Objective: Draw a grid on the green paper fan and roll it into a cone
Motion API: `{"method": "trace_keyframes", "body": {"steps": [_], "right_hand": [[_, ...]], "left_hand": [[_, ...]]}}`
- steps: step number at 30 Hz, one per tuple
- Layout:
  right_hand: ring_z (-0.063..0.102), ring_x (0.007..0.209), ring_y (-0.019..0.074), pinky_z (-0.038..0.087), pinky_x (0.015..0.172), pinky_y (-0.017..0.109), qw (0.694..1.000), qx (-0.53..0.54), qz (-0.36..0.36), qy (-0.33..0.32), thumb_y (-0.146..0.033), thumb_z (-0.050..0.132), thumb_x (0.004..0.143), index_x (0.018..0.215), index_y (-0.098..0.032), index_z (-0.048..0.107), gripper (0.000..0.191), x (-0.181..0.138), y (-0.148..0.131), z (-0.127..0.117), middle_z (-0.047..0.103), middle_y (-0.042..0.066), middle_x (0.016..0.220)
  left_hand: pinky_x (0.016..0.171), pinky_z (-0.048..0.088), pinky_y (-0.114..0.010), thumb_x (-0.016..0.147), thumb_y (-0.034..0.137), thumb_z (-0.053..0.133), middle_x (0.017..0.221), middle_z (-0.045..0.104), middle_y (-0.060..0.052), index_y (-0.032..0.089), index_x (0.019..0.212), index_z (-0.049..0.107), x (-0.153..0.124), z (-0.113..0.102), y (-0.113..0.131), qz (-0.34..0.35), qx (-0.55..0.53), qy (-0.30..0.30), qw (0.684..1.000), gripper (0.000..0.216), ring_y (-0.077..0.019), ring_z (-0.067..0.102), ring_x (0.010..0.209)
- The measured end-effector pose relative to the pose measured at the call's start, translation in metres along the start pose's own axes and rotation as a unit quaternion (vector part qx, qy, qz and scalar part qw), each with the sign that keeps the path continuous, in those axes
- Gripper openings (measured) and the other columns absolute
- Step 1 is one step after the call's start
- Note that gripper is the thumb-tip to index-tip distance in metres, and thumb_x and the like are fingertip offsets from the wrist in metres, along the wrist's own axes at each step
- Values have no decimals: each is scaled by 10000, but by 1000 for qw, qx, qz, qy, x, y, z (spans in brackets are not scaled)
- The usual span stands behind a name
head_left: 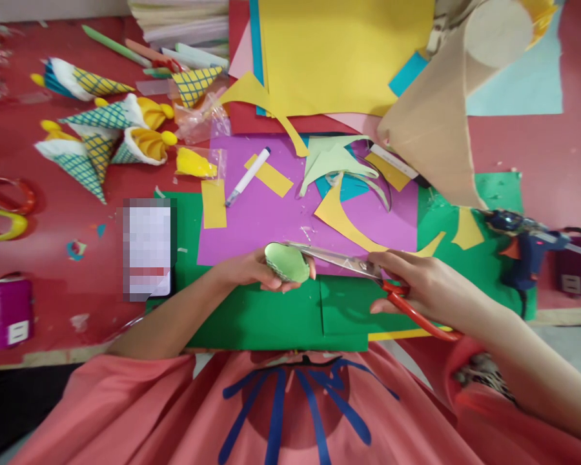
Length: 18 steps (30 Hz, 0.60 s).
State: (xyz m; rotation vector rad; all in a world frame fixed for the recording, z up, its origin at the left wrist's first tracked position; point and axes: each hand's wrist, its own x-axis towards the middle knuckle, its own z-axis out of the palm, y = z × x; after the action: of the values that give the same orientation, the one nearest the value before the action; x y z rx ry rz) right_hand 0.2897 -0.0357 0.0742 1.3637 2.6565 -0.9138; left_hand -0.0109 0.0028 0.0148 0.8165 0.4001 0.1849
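My left hand (pixel 255 270) is closed around a small light green paper cone (pixel 286 261), its open mouth tilted up toward me. A patterned outer side shows a little under the rim. In my right hand (pixel 416 284) are scissors (pixel 396 298) with red handles, the fingers in and about the loops. The scissor blades (pixel 332 257) point left, their tips at the cone's upper rim; whether they touch the paper I cannot tell. Beneath both hands lie green sheets (pixel 271 316) and a purple sheet (pixel 266 226).
Yellow offcuts (pixel 341 216), pale green scraps (pixel 336 161) and a white marker (pixel 248 177) lie ahead. Finished-looking cones (pixel 90 116) sit at the left, near a phone (pixel 149 248). At the right are a large tan paper cone (pixel 430 110) and a blue glue gun (pixel 527 255).
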Motion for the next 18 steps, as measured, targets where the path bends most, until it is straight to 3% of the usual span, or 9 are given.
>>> {"method": "trace_keyframes", "body": {"steps": [13, 15, 18], "right_hand": [[681, 673, 234, 480, 553, 284, 1000, -5, 4, 26, -619, 531, 799, 1200, -155, 550, 614, -4, 3, 5, 708, 118, 916], [666, 623, 215, 468, 541, 276, 999, -1, 19, 47, -623, 525, 801, 1192, -161, 552, 606, -4, 5, 5, 710, 105, 887], [637, 560, 208, 433, 503, 275, 992, -23, 101, 74, -574, 521, 829, 1169, -170, 557, 529, -3, 11, 6, 699, 84, 800]], "left_hand": [[363, 215, -194, 645, 376, 727, 623, 548, 5, 146, 1016, 627, 1, -1, 0, 18, -47, -31, 998, 448, -35, 337, 403], [365, 236, -191, 640, 352, 720, 652, 564, 0, 151, 1014, 618, 3, 0, -1, 42, -50, 1, 998, 437, -35, 355, 401], [406, 300, -190, 659, 285, 682, 733, 569, -2, 174, 1065, 586, 8, 3, -1, 108, -60, 100, 987, 432, -45, 435, 449]]}}
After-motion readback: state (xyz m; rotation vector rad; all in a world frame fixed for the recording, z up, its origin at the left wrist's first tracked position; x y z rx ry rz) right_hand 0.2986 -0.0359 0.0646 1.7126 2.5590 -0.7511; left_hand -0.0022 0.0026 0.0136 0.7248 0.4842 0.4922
